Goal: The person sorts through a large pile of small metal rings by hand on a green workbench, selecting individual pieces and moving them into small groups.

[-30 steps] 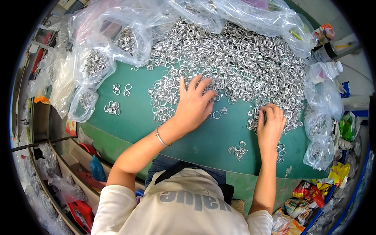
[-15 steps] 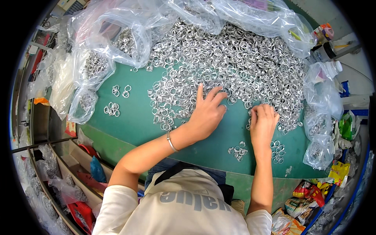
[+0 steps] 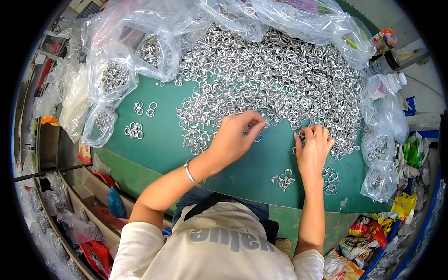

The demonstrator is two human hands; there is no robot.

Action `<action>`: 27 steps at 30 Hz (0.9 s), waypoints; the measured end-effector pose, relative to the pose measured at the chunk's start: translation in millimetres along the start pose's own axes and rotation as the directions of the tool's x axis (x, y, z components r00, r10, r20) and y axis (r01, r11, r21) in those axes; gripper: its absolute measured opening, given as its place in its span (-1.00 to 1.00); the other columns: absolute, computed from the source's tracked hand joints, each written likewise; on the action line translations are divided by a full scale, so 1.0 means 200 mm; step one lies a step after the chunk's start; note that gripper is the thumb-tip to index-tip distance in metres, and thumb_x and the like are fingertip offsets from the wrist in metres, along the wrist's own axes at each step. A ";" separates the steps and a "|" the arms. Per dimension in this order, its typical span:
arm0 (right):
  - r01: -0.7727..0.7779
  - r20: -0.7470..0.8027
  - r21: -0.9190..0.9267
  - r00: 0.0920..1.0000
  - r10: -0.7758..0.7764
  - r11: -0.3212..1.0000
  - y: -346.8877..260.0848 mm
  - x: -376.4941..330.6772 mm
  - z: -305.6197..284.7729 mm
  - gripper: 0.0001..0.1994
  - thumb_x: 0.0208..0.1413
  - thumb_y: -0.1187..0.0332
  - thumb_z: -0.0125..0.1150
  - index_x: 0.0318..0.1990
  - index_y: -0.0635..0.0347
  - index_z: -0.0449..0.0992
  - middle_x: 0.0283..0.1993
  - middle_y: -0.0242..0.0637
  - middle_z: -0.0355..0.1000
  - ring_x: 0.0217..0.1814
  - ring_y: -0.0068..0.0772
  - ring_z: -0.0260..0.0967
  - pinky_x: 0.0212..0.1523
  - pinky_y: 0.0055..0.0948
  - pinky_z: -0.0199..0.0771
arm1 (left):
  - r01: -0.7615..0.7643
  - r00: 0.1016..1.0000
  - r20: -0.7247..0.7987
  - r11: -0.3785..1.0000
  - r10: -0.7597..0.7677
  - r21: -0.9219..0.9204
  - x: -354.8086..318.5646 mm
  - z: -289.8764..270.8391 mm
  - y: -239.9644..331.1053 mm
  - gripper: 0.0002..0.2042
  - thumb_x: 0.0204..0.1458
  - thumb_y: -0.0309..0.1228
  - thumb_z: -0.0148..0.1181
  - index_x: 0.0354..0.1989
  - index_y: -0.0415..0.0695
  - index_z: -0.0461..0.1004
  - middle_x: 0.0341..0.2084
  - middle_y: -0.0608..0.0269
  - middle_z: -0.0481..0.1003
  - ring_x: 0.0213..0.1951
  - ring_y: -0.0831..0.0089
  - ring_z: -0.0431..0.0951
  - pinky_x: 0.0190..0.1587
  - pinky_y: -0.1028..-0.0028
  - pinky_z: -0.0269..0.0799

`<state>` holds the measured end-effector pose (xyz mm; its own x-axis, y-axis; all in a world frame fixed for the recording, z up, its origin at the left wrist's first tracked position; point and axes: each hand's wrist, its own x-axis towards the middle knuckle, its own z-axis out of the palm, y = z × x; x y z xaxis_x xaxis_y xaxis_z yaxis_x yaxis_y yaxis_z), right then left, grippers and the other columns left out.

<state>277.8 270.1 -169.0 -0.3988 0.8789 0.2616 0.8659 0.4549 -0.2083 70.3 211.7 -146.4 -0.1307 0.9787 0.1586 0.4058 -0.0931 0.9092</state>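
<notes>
Clearly, the heap of silvery rings (image 3: 289, 70) covers much of the green table (image 3: 163, 144). At the heap's near edge is the left hand (image 3: 235, 135), a bracelet (image 3: 190, 172) on its wrist; its grip is pinched together, thumb against forefinger, on a small ring (image 3: 267, 122), slightly blurred. Over the heap's near right corner, the right hand (image 3: 313, 151) bends its fingers onto rings; whether its grip clamps any, I cannot tell. Nearer the person than the heap lie a small cluster (image 3: 283, 180) and, beside the right wrist, a second cluster (image 3: 331, 181). Left of the heap sit three little groups of rings (image 3: 134, 130). Clear plastic bags (image 3: 149, 51) border the heap's far side, left and right.
</notes>
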 end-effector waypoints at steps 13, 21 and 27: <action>0.023 0.053 0.078 0.998 -0.027 0.997 0.02 0.01 0.01 -0.71 -0.13 0.45 0.35 -0.18 0.18 0.51 -0.17 -0.26 0.34 -0.06 -0.22 0.22 -0.03 -0.22 0.11 | 0.173 0.979 0.155 0.945 -0.134 -0.279 -0.06 0.02 -0.02 -0.91 -0.01 -0.67 0.19 -0.32 -0.31 0.53 -0.25 0.18 0.54 -0.25 0.55 0.52 -0.23 0.59 0.49; 0.181 0.032 0.061 0.983 -0.183 0.982 0.02 0.02 0.02 -0.81 -0.07 0.50 0.25 -0.24 0.27 0.52 -0.25 -0.27 0.39 -0.13 -0.24 0.25 -0.08 -0.25 0.15 | 0.379 0.925 0.241 0.722 -0.293 -0.578 -0.08 0.02 -0.03 -0.90 0.08 -0.64 0.13 -0.23 -0.35 0.47 -0.31 0.15 0.55 -0.35 0.54 0.56 -0.27 0.60 0.44; 0.205 -0.016 0.035 0.979 -0.205 0.978 0.02 0.02 0.02 -0.83 -0.04 0.50 0.22 -0.25 0.28 0.52 -0.28 -0.27 0.39 -0.17 -0.24 0.25 -0.09 -0.25 0.16 | 0.370 0.928 0.226 0.674 -0.295 -0.639 -0.09 0.03 -0.06 -0.90 0.14 -0.54 0.10 -0.21 -0.27 0.45 -0.35 0.16 0.57 -0.37 0.53 0.56 -0.35 0.62 0.37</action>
<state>277.4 276.7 -173.1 -0.5628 0.7646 0.3139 0.7545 0.6304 -0.1828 72.8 196.4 -162.8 -0.0362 0.9775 -0.2077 -0.3530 0.1820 0.9178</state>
